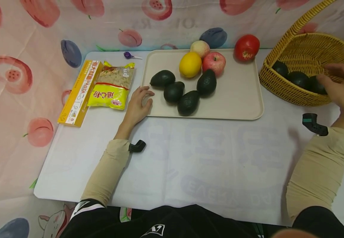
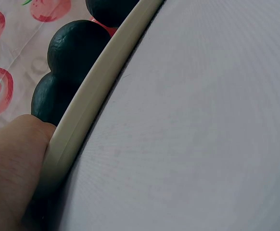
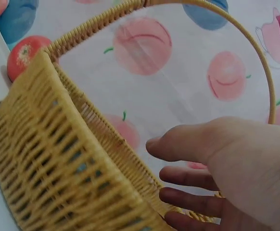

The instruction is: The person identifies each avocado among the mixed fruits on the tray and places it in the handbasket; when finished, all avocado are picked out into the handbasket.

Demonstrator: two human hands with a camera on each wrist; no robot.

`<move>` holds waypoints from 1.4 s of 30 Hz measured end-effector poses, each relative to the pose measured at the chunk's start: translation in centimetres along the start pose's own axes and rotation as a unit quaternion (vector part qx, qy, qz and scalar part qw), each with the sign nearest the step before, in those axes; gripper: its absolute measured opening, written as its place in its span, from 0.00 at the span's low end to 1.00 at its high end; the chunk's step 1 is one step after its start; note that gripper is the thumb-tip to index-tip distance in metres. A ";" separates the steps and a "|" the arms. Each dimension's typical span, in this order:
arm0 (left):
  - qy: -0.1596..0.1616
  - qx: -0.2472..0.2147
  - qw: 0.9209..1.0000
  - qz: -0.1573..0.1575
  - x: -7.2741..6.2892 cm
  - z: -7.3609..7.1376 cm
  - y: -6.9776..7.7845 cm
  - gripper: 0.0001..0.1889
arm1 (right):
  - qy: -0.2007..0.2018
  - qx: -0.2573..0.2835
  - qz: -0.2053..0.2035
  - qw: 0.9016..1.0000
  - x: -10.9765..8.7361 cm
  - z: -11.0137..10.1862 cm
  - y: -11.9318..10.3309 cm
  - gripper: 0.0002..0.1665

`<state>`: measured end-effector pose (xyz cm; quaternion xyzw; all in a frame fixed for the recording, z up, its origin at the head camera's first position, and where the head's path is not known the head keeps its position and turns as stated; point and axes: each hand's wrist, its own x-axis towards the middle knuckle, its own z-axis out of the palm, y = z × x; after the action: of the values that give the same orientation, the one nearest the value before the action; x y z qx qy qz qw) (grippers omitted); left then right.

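My left hand [image 1: 138,104] rests at the left edge of a beige tray [image 1: 234,99], its fingers loosely bent over the rim. In the left wrist view the thumb [image 2: 22,144] lies against that rim, close to dark avocados [image 2: 77,50]. Several avocados [image 1: 188,103] lie on the tray beside a lemon [image 1: 190,64], a red apple [image 1: 216,63] and a pale peach [image 1: 200,49]. Over the wicker basket [image 1: 290,94] at the right, my right hand [image 1: 342,86] is spread with nothing in its grasp. Three avocados [image 1: 298,79] show inside the basket, below the fingers.
A round red fruit [image 1: 247,48] sits at the tray's back right corner. Left of the tray are a pasta bag [image 1: 112,86], a yellow pasta box [image 1: 80,94] and a purple lollipop [image 1: 128,55]. The basket's tall handle [image 1: 304,24] arches up; fruit-print cloth hangs behind.
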<state>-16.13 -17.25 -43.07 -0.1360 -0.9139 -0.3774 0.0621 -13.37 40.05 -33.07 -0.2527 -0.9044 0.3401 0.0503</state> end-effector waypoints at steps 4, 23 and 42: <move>-0.002 -0.001 1.000 -0.001 -0.1 0.0 0.1 0.11 | -0.006 0.012 -0.036 0.999 -0.2 0.3 -0.8 0.27; 0.002 -0.002 1.000 -0.015 -0.8 -0.4 -0.3 0.11 | -0.044 0.077 -0.158 0.983 -0.8 2.5 -4.1 0.21; -0.006 -0.004 1.000 -0.008 -0.2 -0.1 0.1 0.11 | -0.065 0.059 -0.254 0.963 -2.1 5.6 -6.7 0.21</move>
<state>-15.91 -17.26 -42.97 -0.1316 -0.9138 -0.3804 0.0532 -15.89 31.46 -32.90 0.0115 -0.9186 0.3844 0.0912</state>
